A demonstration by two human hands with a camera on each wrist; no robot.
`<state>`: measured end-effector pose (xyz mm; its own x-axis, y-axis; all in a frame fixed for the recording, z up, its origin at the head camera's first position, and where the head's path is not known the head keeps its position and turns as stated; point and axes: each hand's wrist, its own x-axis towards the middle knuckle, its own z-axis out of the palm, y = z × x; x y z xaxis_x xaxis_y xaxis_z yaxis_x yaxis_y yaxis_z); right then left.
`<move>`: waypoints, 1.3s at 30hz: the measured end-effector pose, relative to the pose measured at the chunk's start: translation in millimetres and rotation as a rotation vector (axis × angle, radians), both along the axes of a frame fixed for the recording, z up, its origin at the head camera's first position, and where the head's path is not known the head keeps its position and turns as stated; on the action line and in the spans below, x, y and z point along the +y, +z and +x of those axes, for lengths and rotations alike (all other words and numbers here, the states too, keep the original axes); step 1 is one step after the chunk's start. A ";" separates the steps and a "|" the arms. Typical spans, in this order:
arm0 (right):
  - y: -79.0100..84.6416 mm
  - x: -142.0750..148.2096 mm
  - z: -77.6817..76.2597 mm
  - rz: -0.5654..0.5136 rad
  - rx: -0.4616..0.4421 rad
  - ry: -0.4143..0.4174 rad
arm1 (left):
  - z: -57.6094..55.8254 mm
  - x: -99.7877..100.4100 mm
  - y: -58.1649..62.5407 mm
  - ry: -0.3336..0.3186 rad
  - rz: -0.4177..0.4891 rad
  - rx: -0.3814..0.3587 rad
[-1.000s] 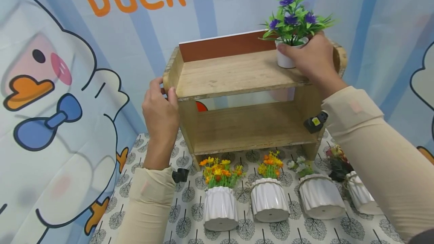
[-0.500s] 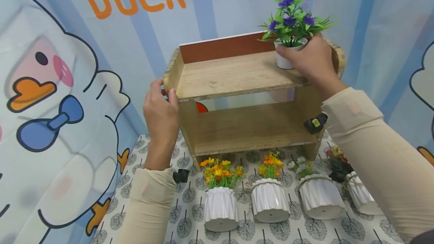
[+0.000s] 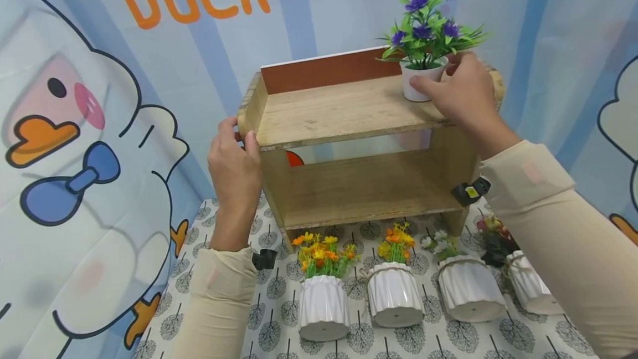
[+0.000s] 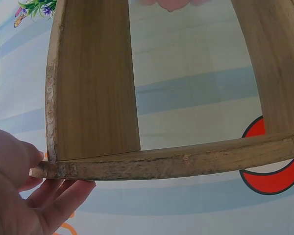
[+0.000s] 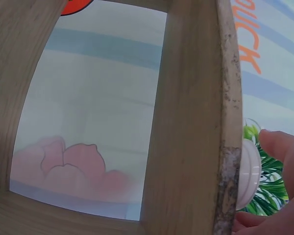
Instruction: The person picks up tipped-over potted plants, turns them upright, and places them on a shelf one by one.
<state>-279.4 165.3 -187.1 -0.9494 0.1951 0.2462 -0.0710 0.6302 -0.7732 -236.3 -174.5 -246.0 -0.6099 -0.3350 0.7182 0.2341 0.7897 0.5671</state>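
A small white pot with purple flowers and green leaves (image 3: 423, 85) stands upright on the right part of the wooden shelf's upper board (image 3: 324, 112). My right hand (image 3: 463, 90) is around it with fingers spread, the thumb in front of the pot and the fingers behind its right side. In the right wrist view the thumb and fingers stand loosely to either side of the white pot (image 5: 250, 174), partly hidden by the board's edge. My left hand (image 3: 234, 173) grips the upper left side panel. The left wrist view has its thumb and fingers on either side of the panel edge (image 4: 122, 166).
In front of the shelf stand several white ribbed pots: two with orange-yellow flowers (image 3: 324, 309) (image 3: 396, 295), one with white flowers (image 3: 471, 290), one with reddish flowers (image 3: 530, 284) partly behind my right sleeve. A tree-patterned cloth (image 3: 269, 326) covers the table. A duck-print curtain (image 3: 319, 4) hangs behind.
My right hand has loosened around the purple-flower pot, its fingers drawing away from the pot's side. The pot has shifted slightly left in view. The left hand stays on the shelf.
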 end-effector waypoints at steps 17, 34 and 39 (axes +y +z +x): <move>-2.6 1.9 24.2 -0.008 0.050 0.046 | -1.6 -2.9 0.8 0.006 -0.002 0.002; -9.9 14.3 51.9 0.003 0.058 0.086 | -1.9 -4.8 2.2 0.007 -0.002 -0.008; -13.8 19.7 57.2 0.013 0.058 0.081 | -1.5 -5.1 2.5 0.009 0.000 -0.014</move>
